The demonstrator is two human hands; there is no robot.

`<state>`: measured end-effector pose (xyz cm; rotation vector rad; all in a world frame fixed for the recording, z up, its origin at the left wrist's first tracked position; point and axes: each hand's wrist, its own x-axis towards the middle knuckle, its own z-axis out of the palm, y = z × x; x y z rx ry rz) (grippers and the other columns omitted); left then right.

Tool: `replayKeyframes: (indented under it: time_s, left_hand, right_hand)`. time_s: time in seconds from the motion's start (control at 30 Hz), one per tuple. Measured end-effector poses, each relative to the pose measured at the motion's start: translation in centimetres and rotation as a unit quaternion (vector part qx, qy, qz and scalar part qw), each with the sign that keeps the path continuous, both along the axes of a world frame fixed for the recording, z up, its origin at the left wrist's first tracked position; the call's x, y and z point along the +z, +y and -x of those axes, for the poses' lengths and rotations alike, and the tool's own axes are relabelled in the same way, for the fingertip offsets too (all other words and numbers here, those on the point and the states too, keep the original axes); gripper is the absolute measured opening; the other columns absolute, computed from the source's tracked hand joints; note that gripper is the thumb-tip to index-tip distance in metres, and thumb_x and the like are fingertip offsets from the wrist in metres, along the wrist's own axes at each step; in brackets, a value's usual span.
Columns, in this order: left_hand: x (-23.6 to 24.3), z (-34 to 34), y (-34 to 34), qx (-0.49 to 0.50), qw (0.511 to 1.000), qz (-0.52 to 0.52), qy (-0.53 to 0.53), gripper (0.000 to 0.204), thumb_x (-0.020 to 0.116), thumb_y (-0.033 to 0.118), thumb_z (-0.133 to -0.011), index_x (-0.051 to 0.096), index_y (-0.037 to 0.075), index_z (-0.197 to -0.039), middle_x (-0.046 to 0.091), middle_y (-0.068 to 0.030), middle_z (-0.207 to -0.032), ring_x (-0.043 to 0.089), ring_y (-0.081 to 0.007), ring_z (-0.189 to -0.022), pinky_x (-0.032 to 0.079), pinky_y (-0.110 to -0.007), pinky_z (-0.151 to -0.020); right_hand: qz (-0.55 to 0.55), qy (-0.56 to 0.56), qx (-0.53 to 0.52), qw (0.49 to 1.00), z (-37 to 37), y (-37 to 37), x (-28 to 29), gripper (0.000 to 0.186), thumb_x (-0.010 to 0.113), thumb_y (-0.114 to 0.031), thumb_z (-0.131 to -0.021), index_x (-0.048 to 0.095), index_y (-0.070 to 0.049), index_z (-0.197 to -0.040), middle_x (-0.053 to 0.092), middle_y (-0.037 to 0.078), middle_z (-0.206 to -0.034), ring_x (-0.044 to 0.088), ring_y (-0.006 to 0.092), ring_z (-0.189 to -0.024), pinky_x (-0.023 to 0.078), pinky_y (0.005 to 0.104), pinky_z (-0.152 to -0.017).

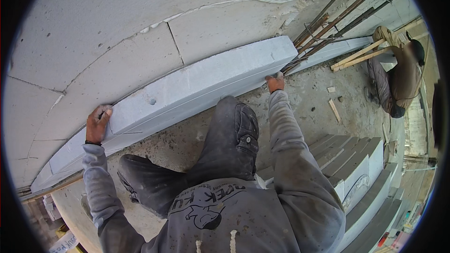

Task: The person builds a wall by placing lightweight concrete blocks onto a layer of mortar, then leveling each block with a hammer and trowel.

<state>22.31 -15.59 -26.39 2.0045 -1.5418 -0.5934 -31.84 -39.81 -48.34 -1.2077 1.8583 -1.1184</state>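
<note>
A long, pale aerated concrete block (208,76) lies along the wall, on top of a lower course of similar blocks (197,104). My left hand (99,122) is closed on the block's left end, fingers bent over its corner. At the other end, my right hand (275,83) grips the lower front edge near the right corner; part of its fingers is hidden by the block. A small round hole shows in the block's top face, towards the left.
Rusty rebar (323,28) rises beside the block's right end. Behind stands a block wall (131,33) with mortar joints. Stacked blocks (368,159) stand at lower right. Another person (404,75) crouches at the far right near wooden battens (358,58). Wood scraps (334,110) lie on the concrete floor.
</note>
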Motion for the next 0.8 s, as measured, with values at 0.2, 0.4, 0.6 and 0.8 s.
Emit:
replayKeyframes:
  time_s: [0.2,0.4,0.6,0.8]
  left_hand:
    - [-0.1,0.3,0.0,0.012,0.999,0.015,0.028,0.026,0.057,0.021,-0.087,0.06,-0.003,-0.096,0.062,-0.0077,-0.086,0.054,-0.0144,-0.082,0.042,-0.027,-0.079]
    - [-0.1,-0.4,0.2,-0.009,1.0,0.004,0.017,0.024,0.056,0.019,-0.088,0.06,-0.003,-0.095,0.062,-0.0067,-0.087,0.053,-0.0136,-0.082,0.041,-0.027,-0.079]
    - [-0.7,-0.8,0.0,-0.041,0.999,0.004,0.013,0.024,0.052,0.018,-0.09,0.059,-0.004,-0.096,0.061,-0.0075,-0.087,0.052,-0.0137,-0.083,0.04,-0.026,-0.08]
    - [0.1,-1.1,-0.5,-0.101,0.994,-0.035,-0.015,0.028,0.049,0.022,-0.093,0.059,-0.003,-0.096,0.059,-0.0051,-0.086,0.05,-0.0123,-0.082,0.039,-0.026,-0.079]
  right_hand:
    - [-0.044,0.05,0.023,0.998,0.7,-0.3,-0.3,0.06,0.067,-0.017,-0.068,0.044,0.0,-0.121,0.057,0.025,-0.113,0.054,0.0361,-0.108,0.042,0.0368,-0.091]
    - [-0.039,0.08,0.092,0.992,1.6,0.9,-1.8,0.06,0.063,-0.022,-0.073,0.042,0.0,-0.124,0.055,0.023,-0.118,0.051,0.0359,-0.112,0.041,0.0358,-0.094]
    - [-0.287,0.184,0.081,0.937,1.6,12.7,-8.9,0.039,0.056,-0.031,-0.076,0.064,-0.005,-0.104,0.056,0.019,-0.119,0.051,0.0342,-0.112,0.039,0.0367,-0.097]
    - [-0.403,0.203,0.086,0.888,1.7,30.1,-11.7,0.034,0.051,-0.032,-0.077,0.067,-0.007,-0.093,0.062,0.018,-0.105,0.056,0.035,-0.102,0.043,0.0416,-0.09]
